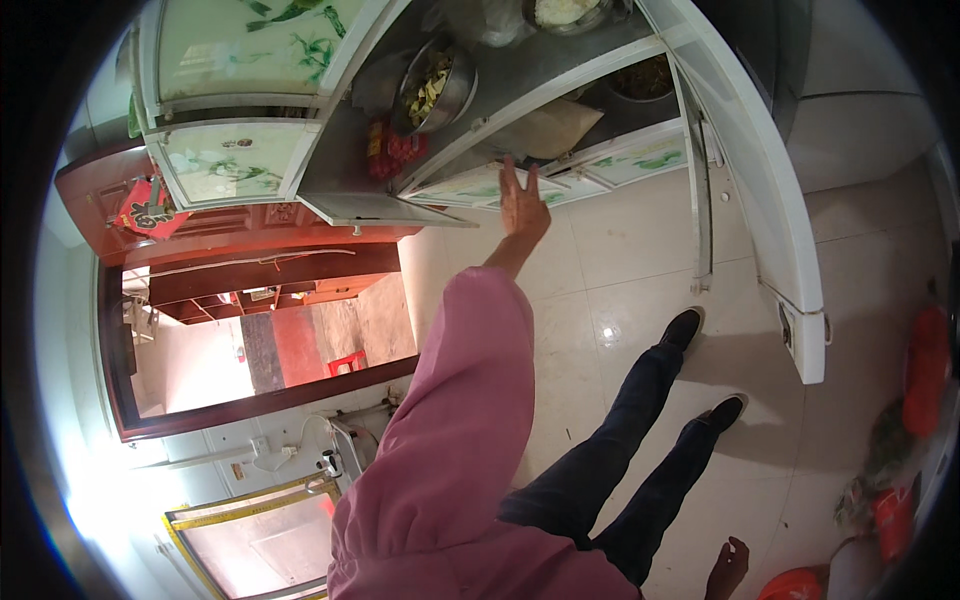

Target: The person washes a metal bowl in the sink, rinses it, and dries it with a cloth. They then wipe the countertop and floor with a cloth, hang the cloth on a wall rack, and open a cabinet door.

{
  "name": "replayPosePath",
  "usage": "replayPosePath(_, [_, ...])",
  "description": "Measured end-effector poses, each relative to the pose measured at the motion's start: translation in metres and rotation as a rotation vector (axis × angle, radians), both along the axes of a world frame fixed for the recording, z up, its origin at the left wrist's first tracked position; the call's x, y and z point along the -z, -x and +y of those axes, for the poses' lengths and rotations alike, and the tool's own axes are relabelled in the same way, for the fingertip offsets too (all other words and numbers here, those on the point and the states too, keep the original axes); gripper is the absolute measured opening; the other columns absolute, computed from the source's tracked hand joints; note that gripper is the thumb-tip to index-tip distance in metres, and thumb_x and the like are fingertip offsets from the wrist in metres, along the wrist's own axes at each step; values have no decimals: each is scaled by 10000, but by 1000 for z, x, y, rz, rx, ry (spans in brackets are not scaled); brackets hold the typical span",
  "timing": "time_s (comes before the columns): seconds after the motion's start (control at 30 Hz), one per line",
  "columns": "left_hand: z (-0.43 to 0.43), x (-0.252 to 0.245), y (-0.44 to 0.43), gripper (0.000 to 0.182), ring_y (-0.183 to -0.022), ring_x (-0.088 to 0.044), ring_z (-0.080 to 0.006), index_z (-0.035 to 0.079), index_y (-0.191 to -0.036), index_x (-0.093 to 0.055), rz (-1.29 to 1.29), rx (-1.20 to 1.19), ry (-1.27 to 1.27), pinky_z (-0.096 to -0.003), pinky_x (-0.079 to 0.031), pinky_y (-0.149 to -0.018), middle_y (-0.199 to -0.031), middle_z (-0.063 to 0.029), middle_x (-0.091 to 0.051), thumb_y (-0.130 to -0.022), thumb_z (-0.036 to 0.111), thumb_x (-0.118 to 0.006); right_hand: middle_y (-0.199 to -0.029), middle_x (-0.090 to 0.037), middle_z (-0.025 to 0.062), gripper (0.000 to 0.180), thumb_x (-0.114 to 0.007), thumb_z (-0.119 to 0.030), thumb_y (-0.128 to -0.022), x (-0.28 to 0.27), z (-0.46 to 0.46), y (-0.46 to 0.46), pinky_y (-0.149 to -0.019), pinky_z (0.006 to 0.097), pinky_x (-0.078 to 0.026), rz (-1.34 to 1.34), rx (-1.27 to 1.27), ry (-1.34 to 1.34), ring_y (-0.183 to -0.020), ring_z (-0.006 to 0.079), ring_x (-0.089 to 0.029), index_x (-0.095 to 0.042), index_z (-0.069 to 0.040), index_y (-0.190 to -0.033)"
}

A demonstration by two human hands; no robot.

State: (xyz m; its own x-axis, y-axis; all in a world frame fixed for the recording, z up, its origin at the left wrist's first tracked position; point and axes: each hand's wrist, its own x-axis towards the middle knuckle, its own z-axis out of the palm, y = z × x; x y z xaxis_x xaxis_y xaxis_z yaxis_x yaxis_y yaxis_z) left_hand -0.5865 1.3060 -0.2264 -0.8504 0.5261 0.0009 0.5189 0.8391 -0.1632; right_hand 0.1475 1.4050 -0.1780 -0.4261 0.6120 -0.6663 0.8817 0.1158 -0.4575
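My left hand (523, 208), at the end of a pink sleeve, reaches up to the front of a white-framed cabinet with glass doors. Its fingers are spread at the top edge of a lower door panel (469, 187) painted with green plants; whether they touch it I cannot tell. My right hand (727, 568) hangs low at the bottom right, loosely curled, with nothing visible in it. On the cabinet's upper shelf (510, 67) stand a metal bowl (465, 82) of yellowish food and a red plastic package (390, 148). The lower shelf holds a tan bag (551, 127) and a dark-filled bowl (643, 81).
A tall white door (780, 210) stands open on the right, a smaller cabinet door (397, 210) on the left. A bowl of white food (562, 13) is at the top. Red containers (894, 517) stand on the tiled floor (637, 262) at the right. A wooden doorframe (262, 401) is at left.
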Motion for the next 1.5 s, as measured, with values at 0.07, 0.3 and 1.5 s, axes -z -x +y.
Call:
replayPosePath(0.07, [12,2,-25,607,-1353,-311,-452,101,-1391,-465,29,226,-143,-474,-360,-1075,-1488,-255,-238,-807,-33,-562,-1013,-667,146,271,-622,-246,-938,-2,-1,2,-694,364,-516,-7,30,14,-800,265,-633,-666,-48,-1117])
replayPosePath(0.3, [38,11,-164,501,-1436,-276,-272,165,-1410,-452,-217,1190,30,-519,-169,-1173,-1518,-97,-358,-910,198,-462,-1046,-668,183,241,-614,-224,-928,-17,6,21,-821,404,-525,10,16,-57,-923,338,-644,-680,-41,-1070])
replayPosePath(1.5, [313,-147,-258,438,-1381,-339,-342,62,-1336,-496,-22,1562,-183,-464,-296,-1113,-1488,-192,-363,-908,156,-492,-787,-640,137,67,-654,-144,-748,-16,-96,11,-677,448,-491,-25,486,-311,-735,331,-605,-632,-121,-807])
